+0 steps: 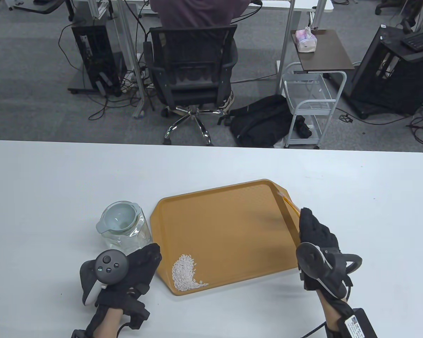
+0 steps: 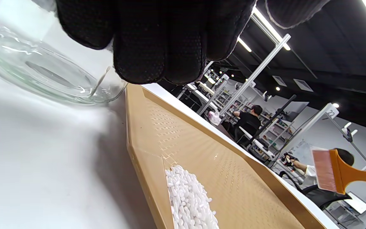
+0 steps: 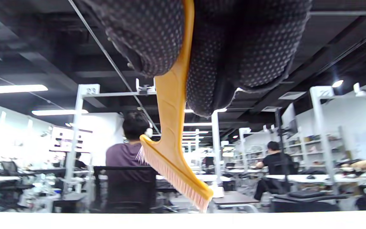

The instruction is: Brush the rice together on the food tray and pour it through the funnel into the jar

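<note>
Right hand (image 1: 317, 234) gripping orange brush (image 3: 173, 133) above tray's right rim | left hand (image 1: 134, 271) lying relaxed beside glass jar (image 1: 125, 229) | white rice (image 1: 185, 273) sitting heaped in orange tray (image 1: 225, 232) near-left corner

An open office lab: desks (image 1: 211, 3), office chair (image 1: 192, 81), computer towers (image 1: 95, 52).

The tray (image 1: 229, 225) is mustard orange with a fine dotted grid, the rice (image 1: 185, 273) white. The brush (image 3: 173, 133) is orange with pale pink bristles, gripped in black dot-textured fingers (image 3: 246, 47). The funnel (image 1: 120, 216) is pale grey-green, on a clear jar (image 1: 134, 236).
</note>
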Demonstrator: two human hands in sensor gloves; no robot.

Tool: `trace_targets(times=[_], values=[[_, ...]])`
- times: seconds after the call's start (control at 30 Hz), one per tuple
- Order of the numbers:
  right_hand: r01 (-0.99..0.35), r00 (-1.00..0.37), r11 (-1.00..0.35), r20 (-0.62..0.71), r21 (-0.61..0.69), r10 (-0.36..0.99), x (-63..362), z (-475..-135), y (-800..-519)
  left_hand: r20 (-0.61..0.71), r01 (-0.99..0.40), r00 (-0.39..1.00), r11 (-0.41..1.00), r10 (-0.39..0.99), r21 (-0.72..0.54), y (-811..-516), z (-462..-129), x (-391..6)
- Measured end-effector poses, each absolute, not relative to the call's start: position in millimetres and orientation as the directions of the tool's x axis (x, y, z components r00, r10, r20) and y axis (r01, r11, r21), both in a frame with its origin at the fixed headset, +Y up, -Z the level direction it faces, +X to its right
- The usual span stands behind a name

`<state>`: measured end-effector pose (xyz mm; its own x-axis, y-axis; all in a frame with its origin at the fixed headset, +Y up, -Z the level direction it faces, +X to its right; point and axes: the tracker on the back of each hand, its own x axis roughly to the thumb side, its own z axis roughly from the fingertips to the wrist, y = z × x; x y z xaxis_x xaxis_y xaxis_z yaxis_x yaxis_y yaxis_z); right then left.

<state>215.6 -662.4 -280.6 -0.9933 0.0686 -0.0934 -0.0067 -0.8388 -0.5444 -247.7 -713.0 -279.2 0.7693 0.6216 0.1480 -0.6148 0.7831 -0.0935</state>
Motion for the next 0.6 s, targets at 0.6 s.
trace_targets(times=[0.6], values=[[-0.011, -0.973, -1.000, -0.232, -0.029, 0.018, 291.8, -301.1, -733.1, 0.113, -0.559, 0.812, 0.819, 0.573, -0.129, -725.4, -284.8, -243.4]])
